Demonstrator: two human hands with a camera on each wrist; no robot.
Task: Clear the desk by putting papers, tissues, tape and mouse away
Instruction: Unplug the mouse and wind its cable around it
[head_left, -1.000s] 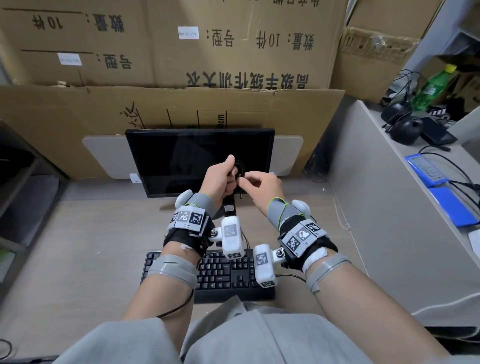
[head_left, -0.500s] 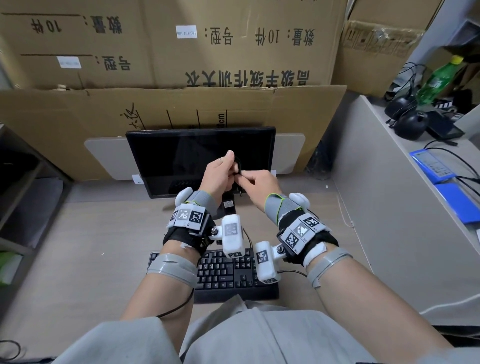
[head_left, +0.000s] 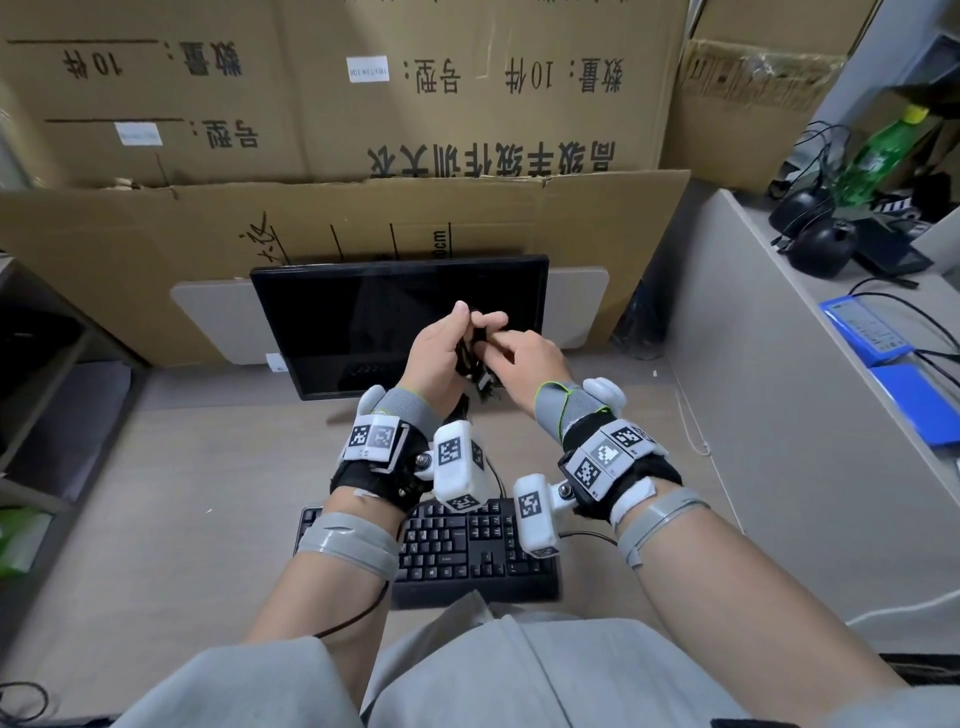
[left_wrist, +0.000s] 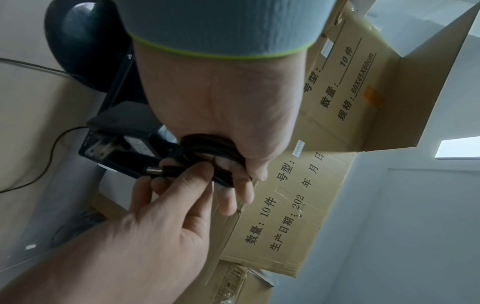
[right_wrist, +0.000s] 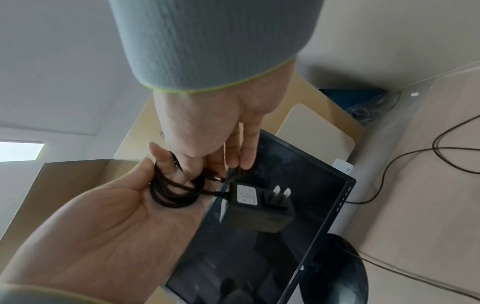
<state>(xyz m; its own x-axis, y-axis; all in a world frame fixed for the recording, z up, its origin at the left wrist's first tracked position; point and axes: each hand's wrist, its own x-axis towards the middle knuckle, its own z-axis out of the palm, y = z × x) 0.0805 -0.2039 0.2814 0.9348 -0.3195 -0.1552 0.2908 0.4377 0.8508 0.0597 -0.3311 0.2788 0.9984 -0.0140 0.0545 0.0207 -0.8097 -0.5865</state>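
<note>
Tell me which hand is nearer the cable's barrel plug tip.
Right. The right hand pinches the cable just behind the barrel plug; the left hand holds the coiled cable farther back.

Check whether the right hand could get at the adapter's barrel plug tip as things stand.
Probably yes. The right hand is already at the coiled cable that the left hand holds, its fingertips right by the barrel plug, which juts free with nothing covering it. The power adapter hangs clear below.
</note>
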